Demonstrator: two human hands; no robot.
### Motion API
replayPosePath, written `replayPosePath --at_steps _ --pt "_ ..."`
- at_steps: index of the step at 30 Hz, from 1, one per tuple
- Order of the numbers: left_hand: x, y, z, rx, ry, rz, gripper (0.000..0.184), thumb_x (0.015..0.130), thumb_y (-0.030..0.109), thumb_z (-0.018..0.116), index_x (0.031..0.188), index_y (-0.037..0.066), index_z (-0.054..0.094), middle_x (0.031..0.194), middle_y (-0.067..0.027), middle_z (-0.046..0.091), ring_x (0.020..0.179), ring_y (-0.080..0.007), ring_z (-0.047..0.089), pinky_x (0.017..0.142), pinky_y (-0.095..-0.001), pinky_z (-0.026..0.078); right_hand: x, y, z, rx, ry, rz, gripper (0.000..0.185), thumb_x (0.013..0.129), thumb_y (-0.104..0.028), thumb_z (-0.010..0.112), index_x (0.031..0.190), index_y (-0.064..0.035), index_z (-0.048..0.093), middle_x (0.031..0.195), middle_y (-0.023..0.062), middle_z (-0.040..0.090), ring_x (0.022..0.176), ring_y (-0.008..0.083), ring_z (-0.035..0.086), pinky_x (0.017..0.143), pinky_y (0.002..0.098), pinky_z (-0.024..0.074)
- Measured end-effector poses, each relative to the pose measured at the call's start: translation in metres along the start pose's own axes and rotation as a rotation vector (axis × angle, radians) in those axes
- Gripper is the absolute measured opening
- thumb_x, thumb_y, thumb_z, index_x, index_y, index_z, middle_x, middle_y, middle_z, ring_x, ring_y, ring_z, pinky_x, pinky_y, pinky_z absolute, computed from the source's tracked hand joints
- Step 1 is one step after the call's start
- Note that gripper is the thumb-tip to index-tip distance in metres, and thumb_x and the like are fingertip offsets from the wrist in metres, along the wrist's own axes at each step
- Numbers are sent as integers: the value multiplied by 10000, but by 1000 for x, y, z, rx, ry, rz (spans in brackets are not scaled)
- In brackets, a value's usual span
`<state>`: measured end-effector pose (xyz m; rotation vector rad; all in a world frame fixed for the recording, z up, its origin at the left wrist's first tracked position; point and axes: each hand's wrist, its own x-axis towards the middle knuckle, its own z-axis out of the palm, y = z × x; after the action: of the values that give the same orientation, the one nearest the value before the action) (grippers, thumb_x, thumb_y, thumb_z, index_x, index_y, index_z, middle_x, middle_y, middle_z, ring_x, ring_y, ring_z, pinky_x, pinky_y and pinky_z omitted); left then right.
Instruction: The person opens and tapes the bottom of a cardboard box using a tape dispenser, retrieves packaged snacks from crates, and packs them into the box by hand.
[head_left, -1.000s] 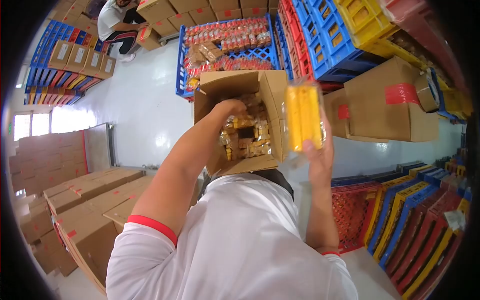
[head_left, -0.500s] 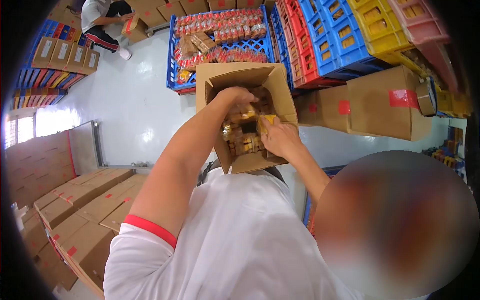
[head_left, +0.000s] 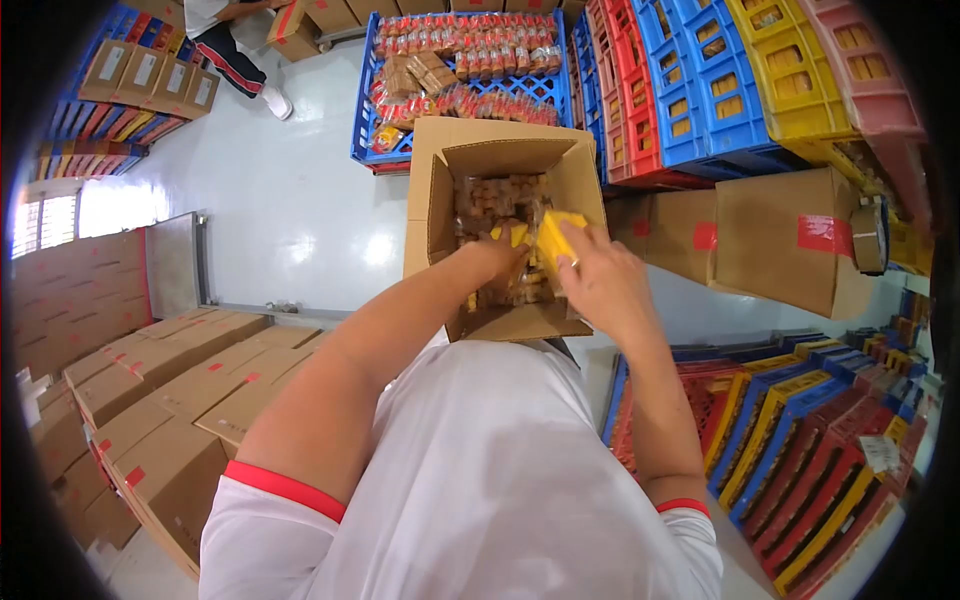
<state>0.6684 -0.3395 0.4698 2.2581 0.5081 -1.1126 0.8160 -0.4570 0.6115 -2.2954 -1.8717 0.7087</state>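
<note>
An open cardboard box (head_left: 515, 322) stands in front of my body, with several clear-wrapped packs (head_left: 500, 195) inside. My right hand (head_left: 605, 280) is closed on a yellow pack (head_left: 560, 238) at the box's right side. Inside the box, my left hand (head_left: 497, 258) reaches down with its fingers bent around a yellow piece (head_left: 512, 235) in clear wrap; its fingertips are partly hidden.
A blue crate (head_left: 362, 120) of red-and-brown packs stands beyond the box. Stacked crates (head_left: 690, 90) and taped cartons (head_left: 775, 240) are at right, more cartons (head_left: 180, 390) at left. A person's leg (head_left: 235, 65) shows at upper left.
The right hand came from outside the box to its right side with the yellow pack. My left hand has moved lower inside the box. The blurred round patch at lower right is gone.
</note>
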Motion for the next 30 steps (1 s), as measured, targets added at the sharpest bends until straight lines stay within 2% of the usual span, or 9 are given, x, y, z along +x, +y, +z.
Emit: replayPosePath --at_steps 1,3,6,9,11,13,16,23,30 --pt "15 5 16 98 92 -38 1176 660 420 911 1614 125 290 1642 -228 331 1320 -426 571 1081 -452 512 -1 7 -5 80 159 -50 475 961 -279 588 1380 -54 597 1231 239 652 977 423 690 877 510 538" --pt "26 9 31 210 175 -82 1201 665 430 908 1625 135 249 1665 -227 286 1324 -435 565 1095 -442 508 -1 15 -9 200 183 -32 473 975 -272 583 1395 -55 584 1255 210 648 1038 424 671 911 506 528" --pt "27 13 26 341 297 7 1057 689 453 888 1565 111 407 1592 -227 429 1323 -400 579 1094 -452 501 -2 25 -10 304 199 -4 473 990 -281 573 1402 -49 578 1269 208 650 1079 433 656 947 502 515" --pt "2 20 -40 33 -139 -90 1054 712 446 876 1601 152 391 1670 -246 265 1429 -426 460 1115 -481 482 -6 34 -8 417 197 31 472 999 -294 567 1404 -52 576 1283 211 650 1125 436 640 973 505 501" --pt "9 14 -65 -40 -441 75 903 733 455 859 1511 136 531 1533 -205 513 1343 -346 559 1070 -445 509 -8 42 -8 502 199 -8 467 1004 -307 566 1400 -60 580 1284 214 652 1146 434 634 978 506 497" --pt "24 10 -51 -50 -403 82 840 718 472 870 1441 134 606 1411 -182 632 1293 -301 601 1057 -424 511 -8 46 -9 536 181 -12 469 1000 -294 574 1409 -66 581 1301 209 647 1169 425 627 995 476 493" --pt "50 3 -33 -186 -170 -270 626 747 514 852 1239 151 719 1265 -133 722 1112 -324 679 937 -418 561 -2 45 -18 537 176 -41 469 997 -279 578 1416 -69 584 1323 204 643 1196 411 621 1016 443 485" --pt "97 -35 -1 -561 -266 -91 899 703 456 886 1491 177 555 1468 -209 579 1311 -353 576 1138 -436 444 1 54 -11 562 186 -82 459 999 -311 556 1394 -80 590 1270 213 651 1148 419 633 984 485 493" --pt "92 -39 1 -552 -205 -155 876 713 346 878 1475 83 535 1488 -212 560 1294 -374 595 1094 -445 483 16 42 -25 538 118 -142 454 993 -323 555 1369 -73 607 1233 205 665 1123 413 641 971 486 499"
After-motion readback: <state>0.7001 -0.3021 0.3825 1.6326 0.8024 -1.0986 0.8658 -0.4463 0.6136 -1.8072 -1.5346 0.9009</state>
